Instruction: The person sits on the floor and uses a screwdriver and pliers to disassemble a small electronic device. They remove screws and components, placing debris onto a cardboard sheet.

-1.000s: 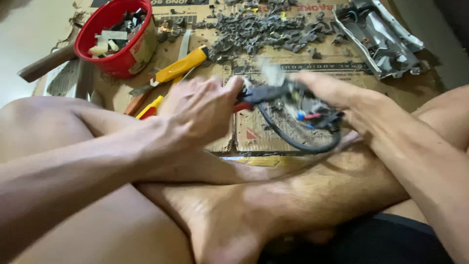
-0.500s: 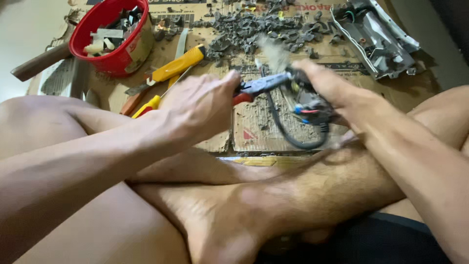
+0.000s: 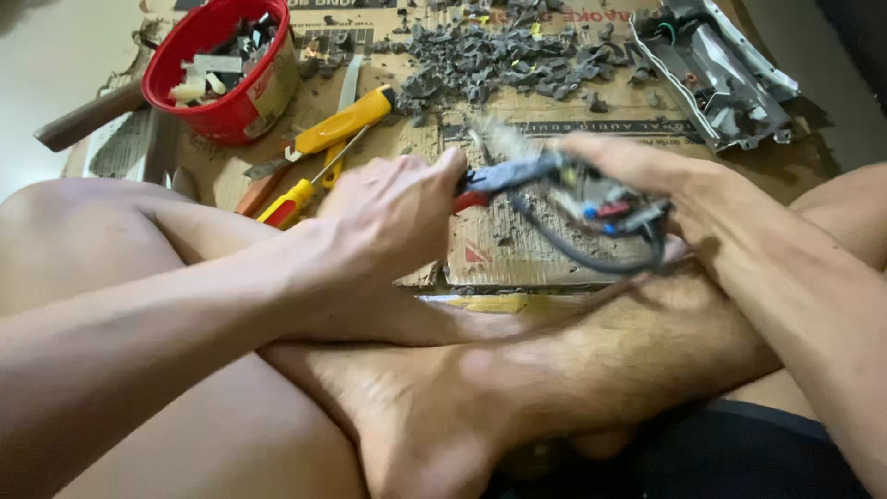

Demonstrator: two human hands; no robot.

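Honestly, left hand [image 3: 393, 217] grips red-handled pliers [image 3: 504, 176] biting the wire bundle [image 3: 601, 208] that the right hand [image 3: 647, 171] pinches above the cardboard [image 3: 517, 249], so a slip could nick fingers.

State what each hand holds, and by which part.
Left hand: red-handled pliers, gripped by the handles. Right hand: a blurred bundle of black cable and coloured connectors, gripped at its top.

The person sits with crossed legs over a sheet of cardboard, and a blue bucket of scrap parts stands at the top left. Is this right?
Not quite: the head view shows that the bucket is red, not blue. The rest holds: it stands at the top left of the cardboard and holds scrap parts.
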